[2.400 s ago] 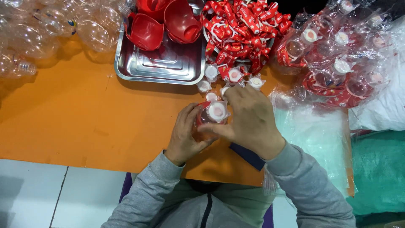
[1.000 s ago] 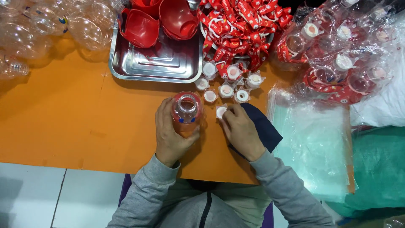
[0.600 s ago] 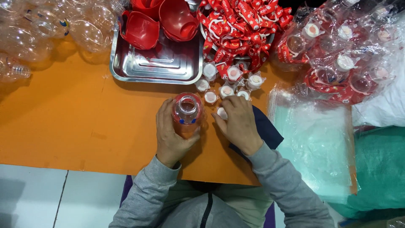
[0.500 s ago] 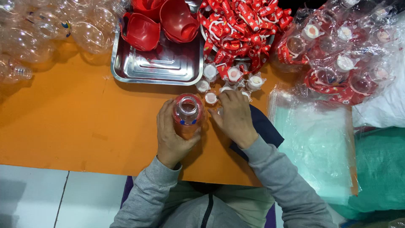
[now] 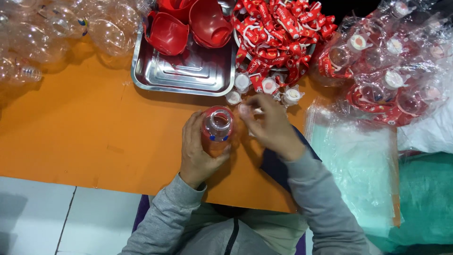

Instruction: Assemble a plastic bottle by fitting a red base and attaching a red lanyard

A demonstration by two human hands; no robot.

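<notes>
Standing upright on the orange table [image 5: 71, 137], its open mouth facing the camera, the small clear bottle [image 5: 217, 126] was wrapped by the left hand [image 5: 200, 151]; just right of those fingers, the right hand [image 5: 271, 128] pinched a white cap [image 5: 244, 109] (nearly level with the neck), the nearer hand for capping

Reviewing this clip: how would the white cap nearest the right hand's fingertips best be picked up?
Pinch the white cap across its round rim, from above with the right hand. It lies loose on the orange table beside the clear bottle held upright by the left hand.
</notes>
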